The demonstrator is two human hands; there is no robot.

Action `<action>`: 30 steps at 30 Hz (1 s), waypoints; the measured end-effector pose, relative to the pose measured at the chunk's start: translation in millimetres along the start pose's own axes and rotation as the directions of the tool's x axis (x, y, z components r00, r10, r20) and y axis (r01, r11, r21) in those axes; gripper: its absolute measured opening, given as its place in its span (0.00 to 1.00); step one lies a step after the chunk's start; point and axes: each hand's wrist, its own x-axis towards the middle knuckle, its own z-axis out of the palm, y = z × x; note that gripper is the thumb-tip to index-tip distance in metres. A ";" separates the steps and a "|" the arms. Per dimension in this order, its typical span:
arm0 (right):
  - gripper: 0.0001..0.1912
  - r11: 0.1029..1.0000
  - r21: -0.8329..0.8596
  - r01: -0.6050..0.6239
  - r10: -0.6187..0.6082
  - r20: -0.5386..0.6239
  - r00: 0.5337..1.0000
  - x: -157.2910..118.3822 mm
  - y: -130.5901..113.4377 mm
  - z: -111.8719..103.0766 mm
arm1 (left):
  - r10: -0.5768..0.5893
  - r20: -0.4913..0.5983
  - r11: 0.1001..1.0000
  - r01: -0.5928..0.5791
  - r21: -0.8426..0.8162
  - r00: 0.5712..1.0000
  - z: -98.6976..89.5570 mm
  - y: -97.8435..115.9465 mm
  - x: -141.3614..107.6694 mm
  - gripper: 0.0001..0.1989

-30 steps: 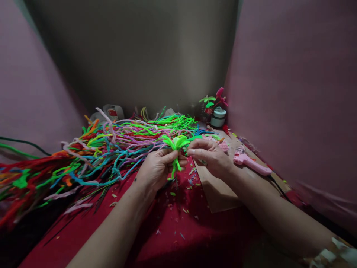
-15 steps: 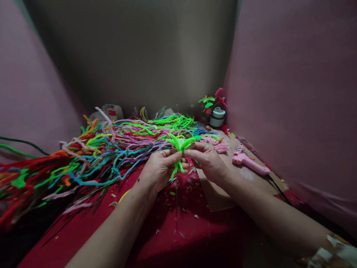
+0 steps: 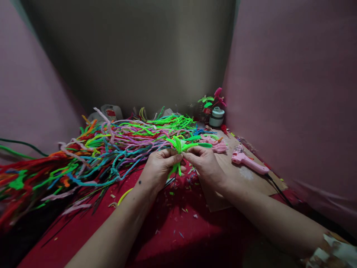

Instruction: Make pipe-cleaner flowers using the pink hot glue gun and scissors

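Bright green pipe-cleaner petals form a flower (image 3: pixel 177 144) with a pale centre, held up over the red cloth. My left hand (image 3: pixel 160 163) is closed, thumb and fingers pinching the flower at its base. From the right, my right hand (image 3: pixel 205 163) is closed too, its thumb and forefinger pinched at the same base, beside a petal that points right. Green ends and a thin dark stem hang below my fingers. The exact spot where the fingertips meet is partly hidden.
A large heap of coloured pipe cleaners (image 3: pixel 122 149) covers the left and back. On the right, a pink glue gun (image 3: pixel 249 163) with a black cord lies on a brown board (image 3: pixel 220 188). A pale lidded jar (image 3: pixel 216 117) stands behind. Scraps dot the red cloth (image 3: pixel 167 227).
The flower has tilted, and its petals now lean more to the right. My right hand has shifted slightly, with its fingertips closer to my left thumb.
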 end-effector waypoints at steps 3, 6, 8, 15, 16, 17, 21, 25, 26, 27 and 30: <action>0.07 0.996 0.088 -0.019 0.012 0.082 0.997 -1.6 0.1 -0.2 | 0.015 0.017 1.000 -0.015 -0.001 1.000 -2.3 -1.4 1.3 0.12; 0.13 0.975 0.209 -0.082 0.045 0.178 0.983 -3.3 1.1 -1.1 | -0.032 0.048 0.999 0.034 -0.036 0.998 -4.7 -1.7 2.6 0.13; 0.16 0.958 0.249 -0.141 0.087 0.217 0.972 -4.6 1.1 -1.2 | -0.080 0.102 0.994 0.087 -0.062 0.992 -7.9 -2.3 3.7 0.13; 0.09 0.858 0.440 -0.264 0.116 0.334 0.935 -7.6 12.5 4.2 | -0.239 0.320 0.963 0.266 -0.046 0.917 -19.6 -4.9 6.8 0.13; 0.08 0.847 0.456 -0.272 0.133 0.314 0.940 -7.4 15.6 5.4 | -0.250 0.320 0.960 0.277 -0.041 0.914 -19.0 -4.6 6.7 0.13; 0.09 0.837 0.471 -0.277 0.150 0.289 0.945 -7.0 18.1 6.6 | -0.252 0.308 0.960 0.277 -0.040 0.918 -17.6 -4.2 6.4 0.13; 0.10 0.802 0.539 -0.259 0.219 0.138 0.966 -5.0 20.1 10.1 | -0.115 0.132 0.993 0.118 -0.019 0.985 -5.1 -4.8 4.0 0.14; 0.09 0.777 0.573 -0.260 0.247 0.102 0.964 -4.2 14.0 11.0 | 0.266 -0.052 0.952 -0.254 0.174 0.963 6.3 -13.9 0.4 0.15; 0.09 0.776 0.573 -0.264 0.246 0.111 0.963 -4.2 12.8 10.9 | 0.346 -0.058 0.915 -0.324 0.240 0.936 7.4 -17.0 -0.5 0.13; 0.08 0.773 0.576 -0.268 0.250 0.112 0.962 -4.2 11.9 10.9 | 0.410 -0.052 0.876 -0.377 0.300 0.911 7.7 -19.8 -1.5 0.11; 0.07 0.746 0.605 -0.277 0.282 0.090 0.955 -3.9 11.7 10.6 | 0.529 0.002 0.763 -0.476 0.437 0.849 5.9 -25.0 -4.5 0.06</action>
